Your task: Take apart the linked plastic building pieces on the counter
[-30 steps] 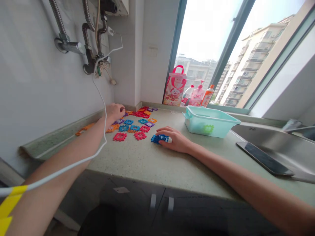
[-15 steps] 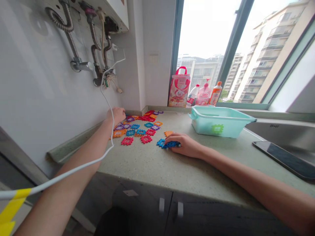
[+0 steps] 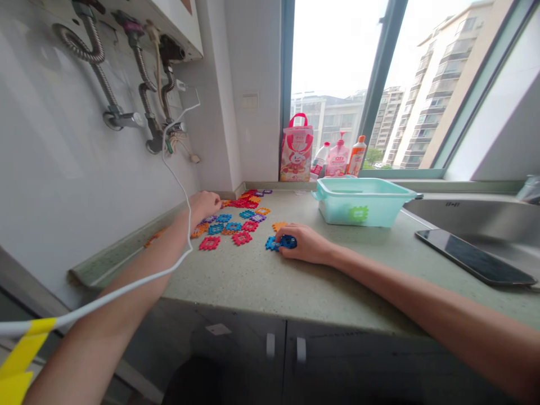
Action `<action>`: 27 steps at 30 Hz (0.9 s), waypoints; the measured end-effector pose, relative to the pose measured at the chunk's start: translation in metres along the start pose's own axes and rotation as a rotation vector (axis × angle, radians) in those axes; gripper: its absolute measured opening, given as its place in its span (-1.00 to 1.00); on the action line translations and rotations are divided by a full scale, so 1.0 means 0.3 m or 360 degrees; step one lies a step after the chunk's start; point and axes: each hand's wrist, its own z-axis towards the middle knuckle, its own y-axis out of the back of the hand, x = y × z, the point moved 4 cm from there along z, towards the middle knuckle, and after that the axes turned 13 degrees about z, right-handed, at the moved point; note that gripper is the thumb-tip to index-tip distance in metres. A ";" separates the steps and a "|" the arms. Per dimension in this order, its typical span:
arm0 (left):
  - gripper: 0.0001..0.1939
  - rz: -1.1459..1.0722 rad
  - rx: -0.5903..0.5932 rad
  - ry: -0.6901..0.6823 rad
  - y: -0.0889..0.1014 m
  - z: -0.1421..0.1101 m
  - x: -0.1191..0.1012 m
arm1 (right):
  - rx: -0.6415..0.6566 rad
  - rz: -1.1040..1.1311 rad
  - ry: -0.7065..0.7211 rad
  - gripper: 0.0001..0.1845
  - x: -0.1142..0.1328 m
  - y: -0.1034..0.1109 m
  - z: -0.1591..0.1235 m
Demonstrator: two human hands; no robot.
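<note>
My right hand (image 3: 301,243) rests on the counter, its fingers wrapped round a dark blue interlocking plastic tile (image 3: 288,242). Another blue tile (image 3: 271,243) lies flat beside its fingertips, and an orange tile (image 3: 279,226) sits just behind. At the far left, by the wall, my left hand (image 3: 206,203) is closed, with curled fingers at the edge of the heap; what they hold, if anything, is hidden. Red tiles (image 3: 242,238), blue tiles (image 3: 224,218) and purple tiles (image 3: 257,217) are spread between the two hands.
A turquoise plastic tub (image 3: 365,194) stands right of the tiles, a green tile showing through its wall. A phone (image 3: 475,257) lies by the steel sink (image 3: 485,216). A white cable (image 3: 177,261) hangs across my left forearm. Bottles (image 3: 337,159) and a pink bag (image 3: 297,153) line the window.
The view has swung slightly right. My left hand has moved right along the heap, covering tiles and exposing orange ones behind my forearm. My right hand's fingers have curled further around the blue tile.
</note>
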 end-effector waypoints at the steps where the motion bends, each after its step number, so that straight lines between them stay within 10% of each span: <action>1: -0.58 0.0002 0.0010 -0.0052 -0.001 -0.004 -0.018 | 0.0012 0.0009 0.0018 -0.78 -0.001 0.004 0.000; 17: -0.52 -0.0105 -0.0181 -0.0425 0.005 -0.026 -0.174 | 0.0051 -0.0341 0.0501 -0.52 0.018 0.135 -0.005; 27: -0.57 -0.0036 -0.0021 -0.0233 -0.033 0.011 -0.082 | -0.0870 -0.0825 0.0317 -0.76 -0.123 0.604 -0.074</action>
